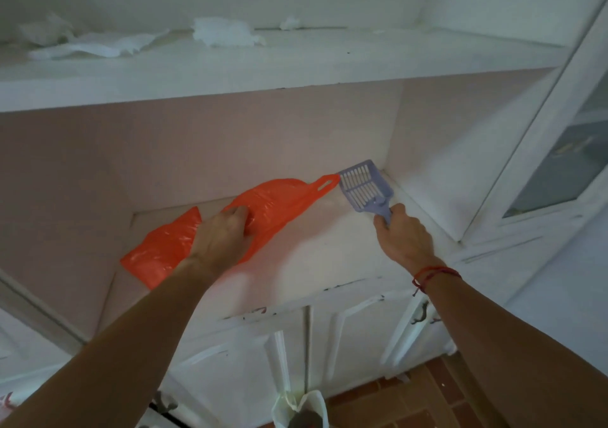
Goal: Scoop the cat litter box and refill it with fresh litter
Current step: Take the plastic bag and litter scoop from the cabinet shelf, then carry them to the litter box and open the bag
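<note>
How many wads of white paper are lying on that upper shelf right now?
3 on the upper shelf: a wide crumpled spread at left, a wad in the middle, a small scrap right of it. The left one may be several sheets.

Left arm: your bare forearm reaches up and forward from the lower left, wrist straight.
Left hand (219, 238): palm down, fingers curled into the orange plastic bag (279, 197).
Right arm: your forearm stretches up from the lower right, with a red string bracelet (434, 274) at the wrist.
Right hand (403, 237): back toward you, fingers wrapped round the litter scoop (365, 186) handle.
</note>
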